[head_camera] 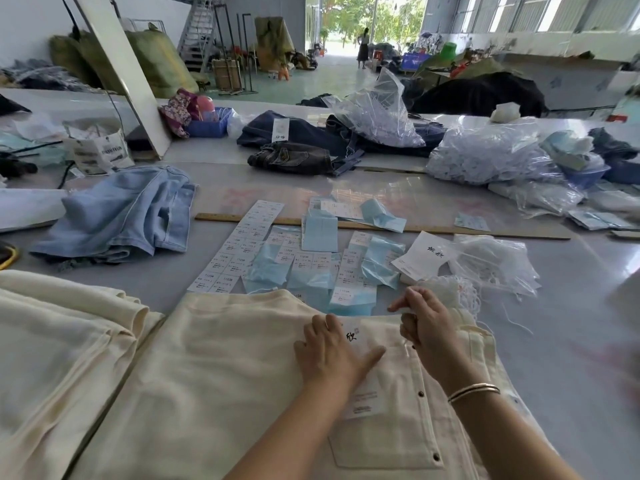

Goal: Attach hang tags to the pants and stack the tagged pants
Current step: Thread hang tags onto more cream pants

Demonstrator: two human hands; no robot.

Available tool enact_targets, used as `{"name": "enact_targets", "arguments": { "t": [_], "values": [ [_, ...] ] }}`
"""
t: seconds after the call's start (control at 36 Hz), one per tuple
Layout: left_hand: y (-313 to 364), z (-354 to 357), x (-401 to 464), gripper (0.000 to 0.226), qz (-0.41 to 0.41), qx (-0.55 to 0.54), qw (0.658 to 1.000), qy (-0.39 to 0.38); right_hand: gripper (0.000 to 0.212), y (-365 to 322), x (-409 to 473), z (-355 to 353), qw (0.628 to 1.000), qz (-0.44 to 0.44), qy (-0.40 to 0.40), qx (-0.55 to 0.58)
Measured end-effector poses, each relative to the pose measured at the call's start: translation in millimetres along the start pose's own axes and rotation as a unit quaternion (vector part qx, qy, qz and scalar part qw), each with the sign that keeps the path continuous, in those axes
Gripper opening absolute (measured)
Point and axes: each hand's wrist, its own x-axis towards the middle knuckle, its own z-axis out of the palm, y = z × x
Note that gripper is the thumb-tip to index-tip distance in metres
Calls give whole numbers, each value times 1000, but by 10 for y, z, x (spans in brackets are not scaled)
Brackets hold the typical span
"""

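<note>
- Through the head camera we look across a large warehouse hall with an open doorway at the far end; in front of us a wide grey desk (571, 358) carries the work
- Right before us lie cream pants (214, 358), spread flat with a back pocket (384, 441) showing; a white hang tag (363, 393) with black printed characters rests on them near the waistband
- Our left hand (332, 355) lies flat, fingers straight, pressing the tag down onto the fabric
- Our right hand (426, 323) has its fingers curled and seems to pinch a thin string or fastener at the tag's upper edge; what exactly it holds is too fine for us to tell
- To the left sits a cream pile (59, 341) of more pants; whether those are already tagged we cannot see
- Beyond the pants, sheets of printed labels (235, 251) and pale blue packets (318, 230) are spread by a wooden ruler (433, 230); a loose hang tag (422, 258) and a bag of white strings (491, 265) lie to the right
- Light blue jeans (124, 213) and dark jeans (294, 157) lie further back
- We judge this pair to be mid-tagging: the tag is placed but not visibly fastened, and stacking it is left to do, with other garments possibly waiting
</note>
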Motion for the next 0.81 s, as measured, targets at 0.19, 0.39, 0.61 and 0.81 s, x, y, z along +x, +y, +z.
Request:
{"name": "enact_targets", "arguments": {
  "t": [0.19,0.39,0.61,0.81],
  "values": [
    [-255,-128,24,17,37,-286,955,62,12,218,-92,23,973,-55,33,-220],
    [-554,-217,-36,22,-67,-690,720,-32,13,373,-166,265,936,-97,-25,-338],
    [-569,-103,-116,30,8,-597,802,25,16,47,-200,387,836,-202,-66,-506],
    [-536,-32,-152,35,76,-507,854,88,20,-114,-245,432,796,-166,-115,-571]
  ]
}}
